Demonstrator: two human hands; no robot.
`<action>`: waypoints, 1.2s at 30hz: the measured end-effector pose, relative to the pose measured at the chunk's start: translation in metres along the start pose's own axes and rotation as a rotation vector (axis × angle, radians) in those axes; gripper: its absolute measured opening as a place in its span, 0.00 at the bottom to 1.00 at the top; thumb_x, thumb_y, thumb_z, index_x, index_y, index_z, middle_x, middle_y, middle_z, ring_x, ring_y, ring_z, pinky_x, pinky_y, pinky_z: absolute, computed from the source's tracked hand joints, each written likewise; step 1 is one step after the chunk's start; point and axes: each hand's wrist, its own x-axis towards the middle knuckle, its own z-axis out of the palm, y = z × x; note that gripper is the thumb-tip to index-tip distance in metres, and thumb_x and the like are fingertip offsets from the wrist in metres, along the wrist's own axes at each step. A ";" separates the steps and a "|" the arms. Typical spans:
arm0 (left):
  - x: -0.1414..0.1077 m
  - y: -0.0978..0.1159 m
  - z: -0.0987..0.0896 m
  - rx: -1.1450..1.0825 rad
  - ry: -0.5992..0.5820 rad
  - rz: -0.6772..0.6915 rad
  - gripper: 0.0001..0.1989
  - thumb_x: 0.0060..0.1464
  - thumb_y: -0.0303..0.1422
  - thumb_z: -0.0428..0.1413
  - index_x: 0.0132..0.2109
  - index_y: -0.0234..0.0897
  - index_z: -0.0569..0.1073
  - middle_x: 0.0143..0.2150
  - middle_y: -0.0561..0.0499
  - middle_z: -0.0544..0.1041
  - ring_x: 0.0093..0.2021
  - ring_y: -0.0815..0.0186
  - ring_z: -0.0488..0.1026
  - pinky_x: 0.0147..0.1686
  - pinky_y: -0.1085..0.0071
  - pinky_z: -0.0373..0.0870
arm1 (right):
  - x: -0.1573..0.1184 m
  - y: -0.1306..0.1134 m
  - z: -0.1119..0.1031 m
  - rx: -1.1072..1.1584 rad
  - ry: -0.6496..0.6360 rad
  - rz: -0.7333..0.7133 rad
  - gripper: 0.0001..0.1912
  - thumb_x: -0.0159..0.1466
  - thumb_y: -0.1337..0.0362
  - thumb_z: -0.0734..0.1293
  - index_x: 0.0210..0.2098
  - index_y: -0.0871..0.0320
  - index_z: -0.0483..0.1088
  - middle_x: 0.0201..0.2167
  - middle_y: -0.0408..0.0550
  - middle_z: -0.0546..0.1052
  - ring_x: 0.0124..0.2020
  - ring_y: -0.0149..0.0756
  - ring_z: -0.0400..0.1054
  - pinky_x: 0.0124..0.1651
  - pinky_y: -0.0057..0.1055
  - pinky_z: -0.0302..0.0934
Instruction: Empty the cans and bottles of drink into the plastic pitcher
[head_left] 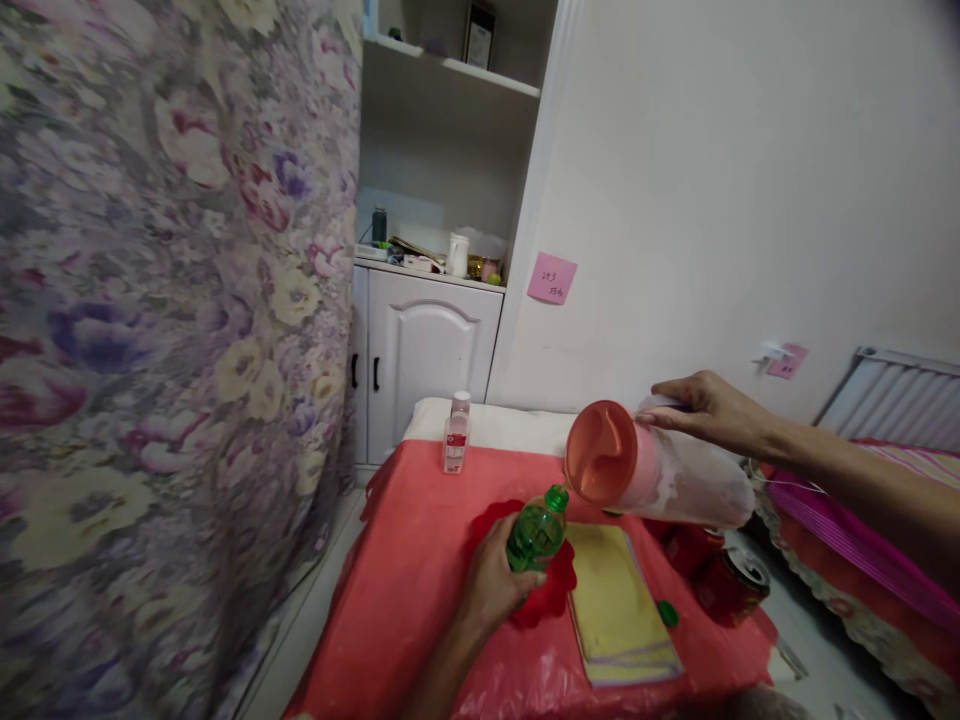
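Note:
My left hand [495,575] is closed around a green plastic bottle [536,535], which stands uncapped and slightly tilted over a red scalloped dish [559,590]. In my right hand [697,410] is the handle of a pitcher [682,480] with a clear body and a pinkish-orange top. The pitcher is tipped almost level, its orange top right beside the bottle's mouth. Whether liquid runs between them I cannot tell. A green cap [667,613] lies to the right of a folded yellow cloth [619,605].
Red cans [735,585] stand at the table's right edge. A small clear bottle with a white cap [456,435] is at the back left of the red tablecloth [405,560]. A floral curtain [172,350] hangs on the left; a white cabinet [435,350] stands behind.

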 end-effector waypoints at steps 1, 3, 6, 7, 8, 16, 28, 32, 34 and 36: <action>0.000 0.000 0.000 0.001 0.002 -0.001 0.35 0.33 0.20 0.63 0.54 0.37 0.72 0.49 0.47 0.78 0.49 0.56 0.75 0.50 0.63 0.70 | 0.000 0.000 0.000 -0.002 0.003 -0.004 0.30 0.60 0.37 0.64 0.20 0.56 0.59 0.18 0.37 0.56 0.21 0.27 0.49 0.24 0.28 0.44; 0.000 0.001 0.000 0.002 0.008 -0.003 0.36 0.33 0.20 0.62 0.54 0.36 0.72 0.50 0.46 0.78 0.49 0.56 0.75 0.50 0.62 0.70 | 0.000 0.000 0.000 -0.006 0.004 -0.011 0.29 0.60 0.37 0.64 0.20 0.56 0.59 0.18 0.37 0.55 0.21 0.27 0.49 0.24 0.29 0.44; 0.000 0.002 0.000 -0.002 0.007 -0.006 0.36 0.32 0.20 0.62 0.55 0.35 0.72 0.50 0.46 0.78 0.50 0.55 0.74 0.50 0.62 0.70 | 0.000 0.000 0.001 -0.005 -0.001 -0.011 0.29 0.60 0.37 0.63 0.20 0.56 0.60 0.18 0.37 0.56 0.22 0.28 0.49 0.24 0.29 0.45; 0.000 0.001 0.000 -0.003 0.007 -0.006 0.36 0.32 0.20 0.62 0.55 0.35 0.72 0.50 0.46 0.78 0.49 0.55 0.74 0.50 0.62 0.70 | 0.000 0.000 0.001 -0.004 -0.003 -0.009 0.30 0.60 0.37 0.63 0.20 0.56 0.59 0.18 0.37 0.55 0.22 0.28 0.49 0.24 0.29 0.45; 0.000 0.001 0.000 -0.005 0.007 -0.006 0.36 0.32 0.20 0.62 0.55 0.36 0.72 0.50 0.46 0.78 0.49 0.55 0.74 0.50 0.62 0.70 | 0.001 0.000 0.001 -0.003 -0.005 -0.006 0.30 0.60 0.37 0.63 0.20 0.56 0.59 0.18 0.37 0.55 0.22 0.28 0.49 0.24 0.29 0.44; 0.000 0.000 0.001 -0.017 0.008 0.002 0.35 0.32 0.20 0.62 0.53 0.37 0.73 0.49 0.47 0.79 0.49 0.54 0.75 0.49 0.62 0.70 | 0.002 0.003 0.002 -0.013 -0.013 -0.023 0.28 0.61 0.40 0.64 0.20 0.56 0.56 0.19 0.36 0.54 0.22 0.27 0.48 0.24 0.28 0.44; 0.000 0.001 0.001 -0.017 0.005 0.012 0.36 0.32 0.19 0.62 0.54 0.36 0.72 0.49 0.46 0.78 0.48 0.55 0.75 0.48 0.63 0.70 | 0.003 0.001 0.001 -0.019 -0.029 -0.026 0.29 0.61 0.39 0.63 0.20 0.55 0.55 0.19 0.36 0.53 0.22 0.28 0.48 0.24 0.29 0.44; 0.000 0.001 0.001 -0.019 0.009 0.019 0.35 0.32 0.19 0.62 0.53 0.36 0.73 0.49 0.47 0.78 0.48 0.55 0.75 0.49 0.63 0.70 | 0.002 0.002 0.001 -0.014 -0.042 -0.023 0.28 0.62 0.40 0.63 0.20 0.55 0.55 0.19 0.36 0.53 0.22 0.27 0.48 0.24 0.28 0.44; 0.000 0.001 0.001 -0.021 0.007 0.017 0.35 0.32 0.19 0.62 0.53 0.37 0.73 0.48 0.48 0.79 0.47 0.55 0.75 0.48 0.63 0.70 | 0.002 0.002 0.001 -0.015 -0.039 -0.022 0.29 0.62 0.40 0.63 0.20 0.55 0.54 0.19 0.36 0.53 0.22 0.27 0.47 0.24 0.28 0.44; 0.000 0.001 0.001 -0.024 0.006 0.012 0.35 0.32 0.20 0.62 0.53 0.37 0.73 0.48 0.48 0.79 0.48 0.55 0.75 0.48 0.63 0.70 | 0.002 0.001 0.001 -0.014 -0.042 -0.020 0.28 0.62 0.40 0.64 0.20 0.55 0.54 0.19 0.36 0.53 0.22 0.27 0.47 0.24 0.28 0.44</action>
